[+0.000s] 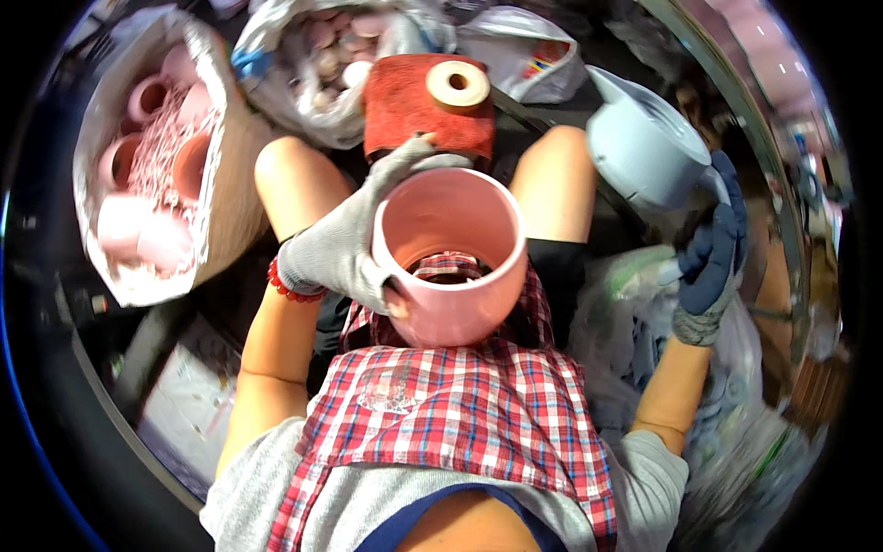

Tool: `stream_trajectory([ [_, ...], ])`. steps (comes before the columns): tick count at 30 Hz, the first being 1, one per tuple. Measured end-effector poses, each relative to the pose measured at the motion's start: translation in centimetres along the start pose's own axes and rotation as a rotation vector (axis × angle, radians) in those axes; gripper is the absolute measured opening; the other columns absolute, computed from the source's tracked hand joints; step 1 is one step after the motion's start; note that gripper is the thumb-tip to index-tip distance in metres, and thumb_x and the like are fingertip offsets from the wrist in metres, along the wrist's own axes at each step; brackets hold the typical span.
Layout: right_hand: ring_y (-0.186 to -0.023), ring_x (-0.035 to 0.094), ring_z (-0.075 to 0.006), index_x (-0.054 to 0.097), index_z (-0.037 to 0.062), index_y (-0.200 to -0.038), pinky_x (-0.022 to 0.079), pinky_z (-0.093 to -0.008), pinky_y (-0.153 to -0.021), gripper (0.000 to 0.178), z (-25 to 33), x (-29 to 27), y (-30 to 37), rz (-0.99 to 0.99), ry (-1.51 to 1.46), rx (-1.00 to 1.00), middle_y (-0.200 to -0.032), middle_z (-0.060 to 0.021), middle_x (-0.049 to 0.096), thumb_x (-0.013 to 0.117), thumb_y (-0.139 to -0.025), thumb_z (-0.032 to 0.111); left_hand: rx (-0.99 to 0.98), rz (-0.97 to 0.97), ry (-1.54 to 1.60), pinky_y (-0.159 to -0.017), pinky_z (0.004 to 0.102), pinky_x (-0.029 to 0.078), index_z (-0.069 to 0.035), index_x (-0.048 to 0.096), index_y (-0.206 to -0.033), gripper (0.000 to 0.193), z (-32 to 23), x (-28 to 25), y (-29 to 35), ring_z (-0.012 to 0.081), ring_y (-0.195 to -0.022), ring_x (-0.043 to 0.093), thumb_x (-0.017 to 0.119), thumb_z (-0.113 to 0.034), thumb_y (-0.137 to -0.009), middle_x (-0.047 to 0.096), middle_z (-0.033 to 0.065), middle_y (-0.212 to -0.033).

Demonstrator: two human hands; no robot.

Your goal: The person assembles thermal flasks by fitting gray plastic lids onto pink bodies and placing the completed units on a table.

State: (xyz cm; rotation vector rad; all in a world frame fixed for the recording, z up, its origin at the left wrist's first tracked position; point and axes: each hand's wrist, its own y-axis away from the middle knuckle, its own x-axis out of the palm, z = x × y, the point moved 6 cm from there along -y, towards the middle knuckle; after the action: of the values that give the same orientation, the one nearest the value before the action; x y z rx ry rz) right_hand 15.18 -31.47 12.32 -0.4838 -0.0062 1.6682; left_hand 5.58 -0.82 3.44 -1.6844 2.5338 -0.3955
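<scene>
My left hand (pixel 342 226), in a grey glove with bare fingertips, grips the rim and side of a pink cylindrical pot (pixel 451 308) over my lap. Its wide mouth faces up, and plaid cloth shows through an opening at its bottom. Off to the right, my right hand (pixel 710 253), in a dark blue glove, is closed around the handle of a light blue plastic vessel (pixel 644 152). This vessel lies tilted beside my right knee, a spout-like part at its far left. The fingers partly hide the handle.
Ahead, a red cloth-covered block (pixel 400 101) bears a beige ring (pixel 457 85). Left stands a white sack (pixel 92 230) of pink pots and strands. Behind is a bag (pixel 267 55) of small pink pieces; a white bag (pixel 520 46) sits beside it. Clear plastic bags (pixel 754 460) lie right.
</scene>
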Motion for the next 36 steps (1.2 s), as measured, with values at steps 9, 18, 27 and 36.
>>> stream_trajectory([
  [9,-0.117,0.051,-0.02,0.045,-0.0037,-0.13,0.039,-0.0322,-0.099,0.062,1.1,12.3,0.4,0.543,-0.386,0.017,-0.133,-0.0149,0.049,0.066,-0.083,0.032,-0.045,-0.148,0.0,-0.111,0.0373,0.021,0.001,0.008,-0.144,0.139,0.2,-0.2,3.1,0.0232,-0.135,0.024,0.092,-0.045,-0.043,0.025,0.0143,-0.145],
  [18,-0.114,0.053,-0.0208,0.047,-0.0025,-0.128,0.041,-0.0343,-0.098,0.066,-2.6,13.0,1.1,0.546,-0.41,0.079,-0.126,-0.0131,0.054,0.065,-0.083,0.043,-0.035,-0.165,0.101,-0.107,0.0376,0.028,0.001,0.021,-0.142,0.128,1.1,0.9,2.4,0.0232,-0.13,0.033,0.092,-0.043,-0.045,0.034,0.014,-0.141],
  [27,-0.119,0.05,-0.0249,0.046,-0.004,-0.128,0.039,-0.0385,-0.101,0.063,-3.5,13.4,1.2,0.533,-0.379,-0.101,-0.13,-0.016,0.051,0.06,-0.087,0.042,-0.043,-0.134,0.057,-0.105,0.0371,0.031,0.001,0.026,-0.14,0.124,2.0,0.9,2.7,0.023,-0.127,0.037,0.091,-0.045,-0.045,0.038,0.0135,-0.138],
  [36,-0.117,0.051,-0.0238,0.048,-0.0054,-0.126,0.04,-0.0369,-0.099,0.065,-4.2,13.9,1.1,0.508,-0.394,-0.133,-0.128,-0.0157,0.052,0.059,-0.087,0.045,-0.016,-0.106,0.067,-0.107,0.0379,0.028,0.003,0.023,-0.141,0.123,2.1,0.7,2.3,0.0227,-0.129,0.034,0.089,-0.046,-0.049,0.037,0.0143,-0.139],
])
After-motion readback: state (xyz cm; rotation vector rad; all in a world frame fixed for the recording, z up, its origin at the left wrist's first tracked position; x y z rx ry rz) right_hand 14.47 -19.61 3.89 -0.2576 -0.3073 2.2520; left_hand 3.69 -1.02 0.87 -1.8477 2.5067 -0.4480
